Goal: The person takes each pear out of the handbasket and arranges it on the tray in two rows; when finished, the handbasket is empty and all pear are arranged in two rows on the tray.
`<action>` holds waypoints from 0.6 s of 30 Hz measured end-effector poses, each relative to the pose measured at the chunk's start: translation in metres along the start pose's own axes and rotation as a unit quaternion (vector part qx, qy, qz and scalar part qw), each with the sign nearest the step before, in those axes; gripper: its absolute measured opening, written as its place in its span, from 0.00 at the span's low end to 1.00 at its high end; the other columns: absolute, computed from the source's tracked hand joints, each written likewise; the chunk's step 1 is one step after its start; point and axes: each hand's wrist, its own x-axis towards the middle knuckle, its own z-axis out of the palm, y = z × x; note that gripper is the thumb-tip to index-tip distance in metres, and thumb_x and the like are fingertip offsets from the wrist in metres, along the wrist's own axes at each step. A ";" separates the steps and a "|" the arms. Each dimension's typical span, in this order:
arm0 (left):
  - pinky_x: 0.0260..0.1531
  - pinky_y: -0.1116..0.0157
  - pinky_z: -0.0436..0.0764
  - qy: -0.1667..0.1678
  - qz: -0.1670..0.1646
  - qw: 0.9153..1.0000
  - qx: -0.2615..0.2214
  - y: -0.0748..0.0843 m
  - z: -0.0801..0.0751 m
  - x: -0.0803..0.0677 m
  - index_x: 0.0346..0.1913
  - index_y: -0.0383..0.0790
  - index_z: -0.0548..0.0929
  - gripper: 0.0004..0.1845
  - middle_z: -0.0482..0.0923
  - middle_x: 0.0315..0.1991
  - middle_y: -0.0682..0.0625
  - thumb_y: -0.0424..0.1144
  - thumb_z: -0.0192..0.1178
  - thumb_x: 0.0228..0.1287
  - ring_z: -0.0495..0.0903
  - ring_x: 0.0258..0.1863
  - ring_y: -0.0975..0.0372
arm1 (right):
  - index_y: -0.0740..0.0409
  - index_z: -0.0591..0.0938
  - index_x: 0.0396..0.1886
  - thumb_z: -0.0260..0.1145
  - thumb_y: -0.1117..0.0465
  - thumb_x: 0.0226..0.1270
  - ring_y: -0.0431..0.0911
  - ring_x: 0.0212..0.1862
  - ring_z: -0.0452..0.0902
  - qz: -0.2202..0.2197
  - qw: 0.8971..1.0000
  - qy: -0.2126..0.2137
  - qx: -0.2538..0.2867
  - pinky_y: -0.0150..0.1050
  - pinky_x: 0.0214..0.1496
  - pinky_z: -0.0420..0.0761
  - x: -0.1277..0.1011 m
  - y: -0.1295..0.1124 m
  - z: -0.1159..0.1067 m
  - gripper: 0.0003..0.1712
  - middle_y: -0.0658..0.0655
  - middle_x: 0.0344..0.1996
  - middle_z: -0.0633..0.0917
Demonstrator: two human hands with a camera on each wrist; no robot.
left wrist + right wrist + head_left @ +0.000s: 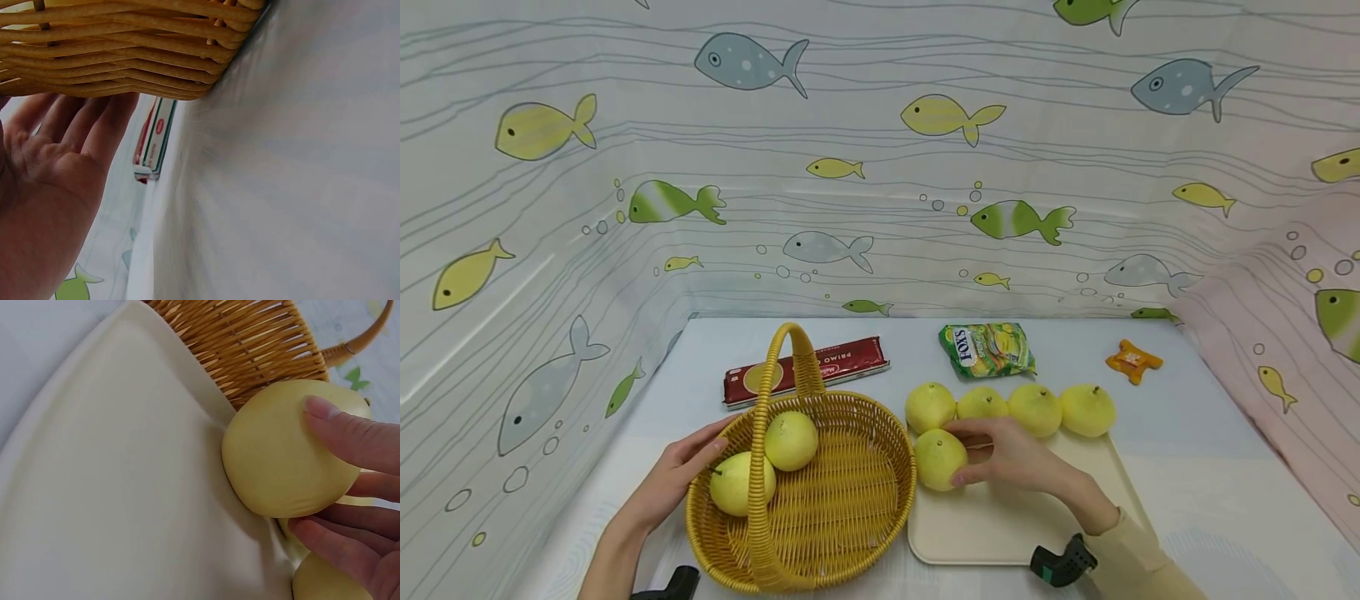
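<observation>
Gripping a yellow pear (941, 460) in the right hand (1013, 454) at the edge of the tray (1000, 533), beside the wicker basket (835, 500); resting the left hand (679, 462), fingers straight, against the basket. Best lifted gently, clear of neighboring pears (931, 407).

Head view above, forward-down; wrist views close; all share basket (835, 500).

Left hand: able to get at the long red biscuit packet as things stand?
Probably yes: the left hand is at the golden wicker basket; the red biscuit packet has its left end uncovered just beyond.
</observation>
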 end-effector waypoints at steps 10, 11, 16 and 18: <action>0.57 0.82 0.68 0.001 -0.001 1.000 0.003 0.000 -0.001 0.000 0.75 0.41 0.66 0.25 0.70 0.68 0.64 0.43 0.45 0.81 0.66 0.63 0.84 | 0.57 0.80 0.63 0.79 0.48 0.54 0.49 0.57 0.82 0.003 1.000 -0.005 0.016 0.42 0.58 0.82 -0.001 0.000 -0.003 0.38 0.54 0.57 0.84; 0.57 0.82 0.68 0.001 -0.001 1.000 0.003 0.000 -0.001 0.000 0.75 0.41 0.66 0.25 0.70 0.68 0.64 0.43 0.45 0.82 0.66 0.63 0.84 | 0.56 0.80 0.63 0.79 0.48 0.55 0.49 0.57 0.82 0.003 1.000 -0.004 0.018 0.42 0.58 0.82 -0.001 0.000 -0.003 0.37 0.54 0.57 0.84; 0.57 0.82 0.68 0.001 -0.003 1.000 0.000 0.001 0.000 -0.001 0.75 0.41 0.65 0.25 0.70 0.67 0.66 0.43 0.45 0.81 0.66 0.63 0.84 | 0.54 0.81 0.62 0.78 0.50 0.56 0.50 0.58 0.82 0.003 0.999 -0.001 0.039 0.43 0.58 0.82 -0.002 -0.003 -0.005 0.34 0.54 0.58 0.84; 0.57 0.82 0.67 0.001 -0.002 1.000 -0.002 0.002 0.000 -0.001 0.75 0.40 0.65 0.25 0.70 0.67 0.67 0.43 0.46 0.81 0.66 0.63 0.84 | 0.54 0.81 0.62 0.78 0.51 0.57 0.51 0.58 0.82 0.002 0.999 0.000 0.047 0.43 0.58 0.82 -0.003 -0.003 -0.006 0.33 0.55 0.58 0.84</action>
